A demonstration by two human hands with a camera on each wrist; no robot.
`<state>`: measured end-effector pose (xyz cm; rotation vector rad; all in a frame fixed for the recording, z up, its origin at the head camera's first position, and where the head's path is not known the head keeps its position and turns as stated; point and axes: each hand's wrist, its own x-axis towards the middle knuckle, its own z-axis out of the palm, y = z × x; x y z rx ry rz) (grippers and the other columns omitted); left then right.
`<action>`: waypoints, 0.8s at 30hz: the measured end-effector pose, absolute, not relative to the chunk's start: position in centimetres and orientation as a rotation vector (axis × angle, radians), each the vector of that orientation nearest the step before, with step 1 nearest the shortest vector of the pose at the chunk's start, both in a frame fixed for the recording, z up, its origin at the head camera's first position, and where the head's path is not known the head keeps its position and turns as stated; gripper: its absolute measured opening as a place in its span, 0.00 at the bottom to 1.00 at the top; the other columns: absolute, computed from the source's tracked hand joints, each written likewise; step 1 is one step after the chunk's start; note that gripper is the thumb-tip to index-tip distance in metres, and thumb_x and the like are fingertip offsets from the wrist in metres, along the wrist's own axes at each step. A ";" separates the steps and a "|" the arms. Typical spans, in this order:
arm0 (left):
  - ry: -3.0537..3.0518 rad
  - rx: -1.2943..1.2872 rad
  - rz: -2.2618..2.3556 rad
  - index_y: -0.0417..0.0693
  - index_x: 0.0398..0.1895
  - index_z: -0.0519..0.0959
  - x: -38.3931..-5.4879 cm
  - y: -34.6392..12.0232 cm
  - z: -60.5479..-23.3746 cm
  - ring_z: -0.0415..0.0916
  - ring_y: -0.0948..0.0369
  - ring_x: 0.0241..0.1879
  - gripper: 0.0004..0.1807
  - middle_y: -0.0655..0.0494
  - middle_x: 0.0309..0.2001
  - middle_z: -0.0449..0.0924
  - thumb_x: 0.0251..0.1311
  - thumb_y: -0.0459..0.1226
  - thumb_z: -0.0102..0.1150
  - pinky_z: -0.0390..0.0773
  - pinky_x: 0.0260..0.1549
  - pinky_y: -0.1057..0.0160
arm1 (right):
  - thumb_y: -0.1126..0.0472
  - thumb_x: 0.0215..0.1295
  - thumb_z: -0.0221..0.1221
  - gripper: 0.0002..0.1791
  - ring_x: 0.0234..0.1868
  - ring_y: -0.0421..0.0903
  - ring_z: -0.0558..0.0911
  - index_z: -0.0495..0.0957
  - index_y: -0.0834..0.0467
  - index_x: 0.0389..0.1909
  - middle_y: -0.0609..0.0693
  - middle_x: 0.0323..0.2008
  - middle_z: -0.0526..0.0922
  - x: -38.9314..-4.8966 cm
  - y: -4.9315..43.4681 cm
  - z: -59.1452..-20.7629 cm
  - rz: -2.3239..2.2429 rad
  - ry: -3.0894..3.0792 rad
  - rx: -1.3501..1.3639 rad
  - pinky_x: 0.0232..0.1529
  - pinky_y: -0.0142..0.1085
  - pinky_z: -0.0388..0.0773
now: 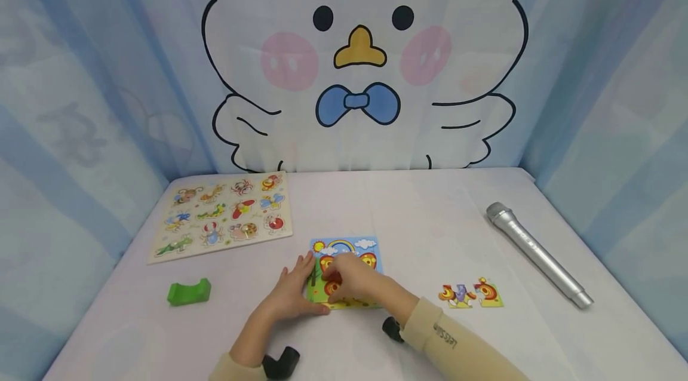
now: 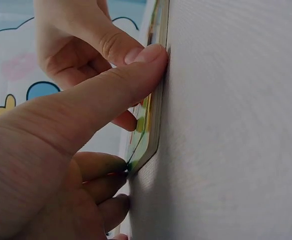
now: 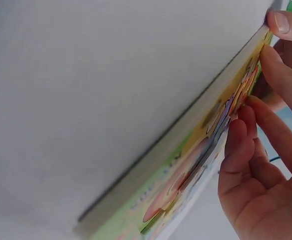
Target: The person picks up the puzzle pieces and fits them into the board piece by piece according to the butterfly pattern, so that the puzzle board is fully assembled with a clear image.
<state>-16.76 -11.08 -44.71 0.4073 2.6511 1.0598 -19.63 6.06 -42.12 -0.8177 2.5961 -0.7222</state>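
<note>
A small jigsaw puzzle board [image 1: 352, 306] with a sun, clouds and a rainbow lies at the middle of the table. My left hand [image 1: 292, 292] rests at its near left corner, fingers spread along the left side and thumb [image 2: 131, 77] against the near edge. Over the board's left half, my right hand [image 1: 357, 279] pinches a puzzle piece between thumb and index finger [image 3: 273, 122], low against the surface. Its other fingers are curled in. The fingers hide most of that piece. Two loose puzzle pieces, one orange and purple [image 1: 457, 296], one orange and yellow [image 1: 488, 292], lie to the right.
A wooden insect puzzle board [image 1: 223, 217] lies at the back left. Nearer, a green arched block [image 1: 189, 292] sits left of my left hand. A silver microphone [image 1: 540, 255] lies slanted on the right. Black wrist-mounted parts [image 1: 282, 363] show by my sleeves.
</note>
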 end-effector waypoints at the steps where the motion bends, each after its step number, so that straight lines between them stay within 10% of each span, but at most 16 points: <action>1: 2.650 0.410 1.065 0.34 0.67 0.54 -16.7 -11.1 -44.7 0.39 0.44 0.69 0.56 0.40 0.70 0.46 0.37 0.49 0.73 0.35 0.63 0.39 | 0.58 0.46 0.70 0.19 0.40 0.37 0.75 0.82 0.58 0.41 0.43 0.38 0.83 -19.6 6.1 -42.2 -0.733 2.593 -0.807 0.45 0.30 0.74; 24: 2.666 0.411 1.049 0.32 0.67 0.54 -16.6 -11.0 -44.6 0.39 0.44 0.69 0.57 0.40 0.70 0.46 0.35 0.49 0.74 0.36 0.63 0.40 | 0.58 0.49 0.68 0.24 0.40 0.46 0.78 0.78 0.61 0.48 0.50 0.42 0.81 -18.8 10.2 -41.4 -1.088 2.448 -0.936 0.39 0.35 0.78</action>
